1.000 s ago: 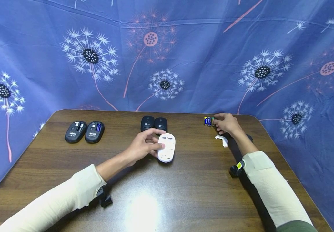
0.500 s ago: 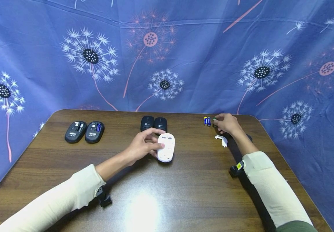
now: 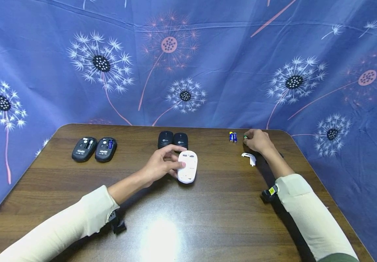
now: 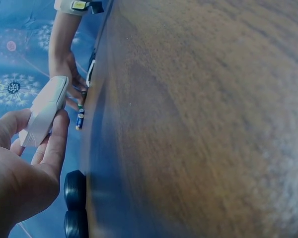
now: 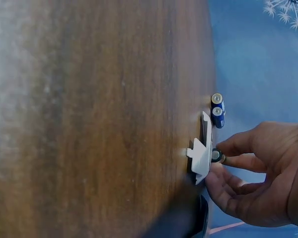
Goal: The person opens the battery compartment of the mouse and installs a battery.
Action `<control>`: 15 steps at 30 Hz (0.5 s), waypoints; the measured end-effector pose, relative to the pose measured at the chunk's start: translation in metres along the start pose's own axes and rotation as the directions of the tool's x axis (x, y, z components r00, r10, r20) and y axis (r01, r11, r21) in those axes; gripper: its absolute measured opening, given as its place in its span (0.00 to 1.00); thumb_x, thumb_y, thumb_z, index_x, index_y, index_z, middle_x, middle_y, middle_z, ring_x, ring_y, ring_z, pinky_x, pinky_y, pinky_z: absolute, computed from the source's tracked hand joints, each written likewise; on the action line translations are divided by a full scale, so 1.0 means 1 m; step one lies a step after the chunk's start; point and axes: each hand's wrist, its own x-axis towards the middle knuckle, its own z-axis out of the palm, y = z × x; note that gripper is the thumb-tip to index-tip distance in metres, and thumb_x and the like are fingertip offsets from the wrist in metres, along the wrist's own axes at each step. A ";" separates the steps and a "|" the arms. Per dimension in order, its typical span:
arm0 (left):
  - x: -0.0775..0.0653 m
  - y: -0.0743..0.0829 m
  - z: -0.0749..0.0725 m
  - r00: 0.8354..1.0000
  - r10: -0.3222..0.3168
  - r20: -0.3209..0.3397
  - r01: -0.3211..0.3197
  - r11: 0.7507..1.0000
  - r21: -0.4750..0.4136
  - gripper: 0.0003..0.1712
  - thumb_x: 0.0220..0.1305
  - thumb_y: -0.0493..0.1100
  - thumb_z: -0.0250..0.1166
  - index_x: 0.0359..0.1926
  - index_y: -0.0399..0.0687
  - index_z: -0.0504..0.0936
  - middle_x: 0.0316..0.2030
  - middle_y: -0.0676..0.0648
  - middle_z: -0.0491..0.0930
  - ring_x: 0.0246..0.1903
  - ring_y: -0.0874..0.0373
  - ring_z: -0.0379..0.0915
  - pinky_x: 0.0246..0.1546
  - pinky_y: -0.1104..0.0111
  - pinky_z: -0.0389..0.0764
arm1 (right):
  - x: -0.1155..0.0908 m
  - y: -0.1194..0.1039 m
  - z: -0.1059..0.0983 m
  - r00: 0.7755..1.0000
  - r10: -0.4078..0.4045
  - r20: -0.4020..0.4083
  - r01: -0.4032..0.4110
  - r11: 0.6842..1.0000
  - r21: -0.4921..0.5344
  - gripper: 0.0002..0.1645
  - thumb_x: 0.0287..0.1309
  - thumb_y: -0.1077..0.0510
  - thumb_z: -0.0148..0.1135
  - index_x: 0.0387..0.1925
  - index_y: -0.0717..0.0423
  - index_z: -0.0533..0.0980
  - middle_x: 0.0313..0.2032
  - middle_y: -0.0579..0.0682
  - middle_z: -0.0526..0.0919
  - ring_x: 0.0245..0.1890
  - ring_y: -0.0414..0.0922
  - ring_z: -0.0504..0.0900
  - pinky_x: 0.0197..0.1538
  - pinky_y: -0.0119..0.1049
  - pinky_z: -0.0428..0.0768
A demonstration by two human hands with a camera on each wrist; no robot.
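My left hand (image 3: pixel 162 165) grips a white computer mouse (image 3: pixel 187 167) by its side, underside up and raised off the table; the left wrist view shows that mouse (image 4: pixel 44 111) between thumb and fingers. At the back right, my right hand (image 3: pixel 258 141) pinches a dark battery with some green (image 5: pixel 217 155); the fingers partly hide it, and a brassy end shows beside it. Two blue batteries (image 3: pixel 232 137) lie side by side just left of that hand. Nearer to me lies a white curved battery cover (image 3: pixel 250 159), below the right hand.
Two black mice (image 3: pixel 173 139) sit at the table's back middle, behind my left hand. Two more black mice (image 3: pixel 95 149) lie underside up at the left, battery slots exposed. A dark object (image 5: pixel 202 215), mostly hidden, lies by my right wrist. A patterned blue cloth (image 3: pixel 188 65) hangs behind the table.
My right hand has moved slightly right with the green battery, away from the two blue batteries. My left hand and the white mouse stay nearly still.
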 end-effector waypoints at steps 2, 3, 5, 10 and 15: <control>0.000 0.000 0.000 1.000 0.000 -0.002 0.000 1.000 0.000 0.33 0.70 0.31 0.76 0.74 0.44 0.81 0.44 0.39 0.91 0.36 0.54 0.88 0.36 0.62 0.96 | -0.003 0.000 0.000 1.000 -0.014 -0.014 0.014 1.000 0.002 0.26 0.73 0.53 0.63 0.65 0.61 0.83 0.58 0.64 0.91 0.69 0.69 0.82 0.73 0.69 0.79; 0.000 0.000 0.000 1.000 0.002 -0.003 -0.002 1.000 -0.001 0.33 0.70 0.31 0.76 0.74 0.43 0.81 0.44 0.39 0.91 0.36 0.54 0.88 0.36 0.62 0.96 | -0.005 -0.001 0.000 1.000 -0.015 -0.018 0.015 1.000 0.008 0.26 0.73 0.54 0.63 0.66 0.61 0.82 0.58 0.65 0.91 0.68 0.69 0.82 0.72 0.69 0.80; 0.000 0.000 0.000 1.000 0.004 -0.003 -0.004 1.000 0.001 0.33 0.70 0.31 0.76 0.74 0.44 0.81 0.44 0.39 0.91 0.36 0.54 0.89 0.36 0.62 0.96 | -0.013 -0.010 -0.002 1.000 -0.008 -0.017 0.008 1.000 0.026 0.27 0.75 0.56 0.60 0.69 0.64 0.79 0.61 0.69 0.88 0.70 0.71 0.81 0.73 0.70 0.80; 0.000 0.001 0.000 1.000 0.002 -0.003 -0.002 1.000 0.004 0.32 0.71 0.31 0.76 0.74 0.44 0.81 0.45 0.39 0.91 0.37 0.54 0.89 0.37 0.62 0.96 | -0.025 -0.018 -0.001 0.999 -0.007 -0.041 0.009 0.999 0.053 0.27 0.78 0.59 0.59 0.73 0.65 0.75 0.63 0.74 0.86 0.69 0.72 0.82 0.70 0.70 0.82; -0.001 0.002 0.000 1.000 -0.001 -0.005 0.001 1.000 0.000 0.32 0.70 0.31 0.76 0.74 0.44 0.81 0.46 0.39 0.91 0.36 0.54 0.89 0.37 0.62 0.96 | -0.033 -0.020 0.002 0.999 -0.011 -0.050 0.016 0.994 0.108 0.30 0.82 0.57 0.57 0.78 0.62 0.72 0.64 0.73 0.85 0.67 0.70 0.83 0.64 0.68 0.84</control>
